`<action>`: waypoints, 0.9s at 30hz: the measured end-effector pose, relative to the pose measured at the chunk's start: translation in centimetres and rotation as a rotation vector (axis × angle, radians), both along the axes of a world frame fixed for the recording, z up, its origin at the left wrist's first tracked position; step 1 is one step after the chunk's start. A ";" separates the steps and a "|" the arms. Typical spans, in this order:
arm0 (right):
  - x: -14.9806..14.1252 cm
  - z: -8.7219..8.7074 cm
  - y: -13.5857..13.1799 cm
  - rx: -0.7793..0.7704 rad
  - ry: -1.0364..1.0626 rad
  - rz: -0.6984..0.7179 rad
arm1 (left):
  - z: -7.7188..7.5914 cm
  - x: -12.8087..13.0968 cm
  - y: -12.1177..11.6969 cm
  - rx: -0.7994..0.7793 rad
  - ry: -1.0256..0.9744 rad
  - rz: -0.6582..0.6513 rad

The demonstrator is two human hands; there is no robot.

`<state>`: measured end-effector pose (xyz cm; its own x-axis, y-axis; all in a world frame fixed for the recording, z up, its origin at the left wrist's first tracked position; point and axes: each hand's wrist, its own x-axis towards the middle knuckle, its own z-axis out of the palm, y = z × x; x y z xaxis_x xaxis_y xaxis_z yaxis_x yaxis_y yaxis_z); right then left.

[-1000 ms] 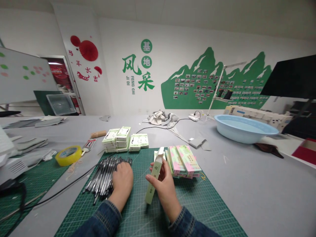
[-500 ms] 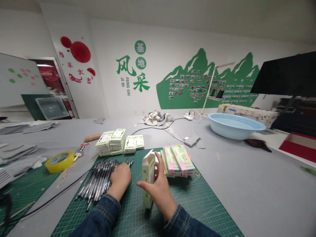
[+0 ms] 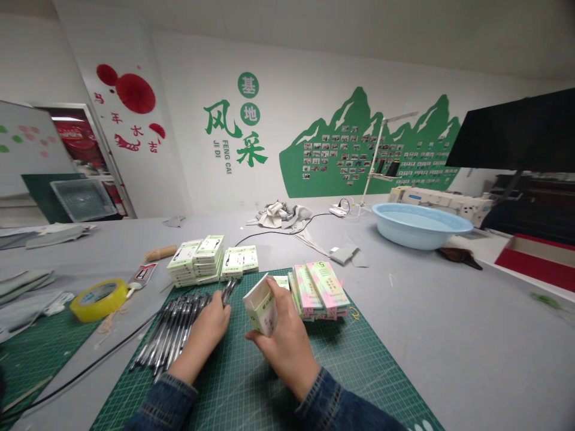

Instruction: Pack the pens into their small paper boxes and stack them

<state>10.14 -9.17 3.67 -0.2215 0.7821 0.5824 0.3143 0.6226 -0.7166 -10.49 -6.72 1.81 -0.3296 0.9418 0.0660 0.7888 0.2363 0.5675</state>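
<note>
My right hand (image 3: 287,338) grips a small pale-green and white box (image 3: 260,311) by its sides. The box is tilted, its top end open and facing up and left. My left hand (image 3: 211,323) is closed on black-capped pens (image 3: 229,290), whose tips point up beyond the fingers; how many cannot be made out. Beside and partly under my left forearm, a row of clear-barrelled pens (image 3: 168,335) lies on the green cutting mat (image 3: 359,383). Pink and green boxes (image 3: 321,290) are stacked just beyond my right hand.
Stacked white-green boxes (image 3: 197,260) stand at the mat's far edge, with a shorter stack (image 3: 240,260) alongside. Yellow tape (image 3: 99,299) and a black cable (image 3: 90,366) lie left. A blue basin (image 3: 417,227) stands at the back right, with cloth scraps (image 3: 283,214) farther back.
The box has gone from upright to tilted, its open end swinging toward my left hand. My left hand has lifted pens from near the row, and the whole view has shifted slightly.
</note>
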 end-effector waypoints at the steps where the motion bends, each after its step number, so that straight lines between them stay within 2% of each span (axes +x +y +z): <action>1: 0.0 0.2 0.1 0.002 -0.008 -0.006 | 0.4 -0.3 -0.2 0.032 -0.073 -0.032; 4: -0.1 0.5 0.1 0.003 -0.050 -0.028 | 2.3 -0.5 -1.3 0.161 -0.328 -0.115; 8: -0.6 0.5 0.0 -0.003 -0.127 -0.060 | 6.1 0.4 -3.7 0.428 -1.076 -0.253; 9: -0.7 0.5 -0.1 -0.007 -0.145 -0.065 | 7.3 0.9 -4.4 0.468 -1.209 -0.292; 12: -1.2 0.5 -0.4 -0.024 -0.198 -0.074 | 10.5 2.9 -5.9 0.533 -1.388 -0.415; 15: -1.6 0.6 -0.8 -0.026 -0.244 -0.081 | 12.6 5.2 -6.3 0.581 -1.428 -0.510; 17: -1.7 0.6 -1.1 -0.020 -0.264 -0.079 | 13.1 6.5 -5.7 0.610 -1.445 -0.525; 19: -1.8 0.5 -1.3 -0.015 -0.273 -0.070 | 13.1 7.1 -4.7 0.641 -1.450 -0.499; 23: -1.6 0.4 -1.4 -0.019 -0.268 -0.069 | 11.9 6.7 -2.8 0.767 -1.342 -0.413; 27: -1.7 0.4 -1.3 -0.039 -0.255 -0.080 | 10.7 6.2 -2.3 0.811 -1.166 -0.378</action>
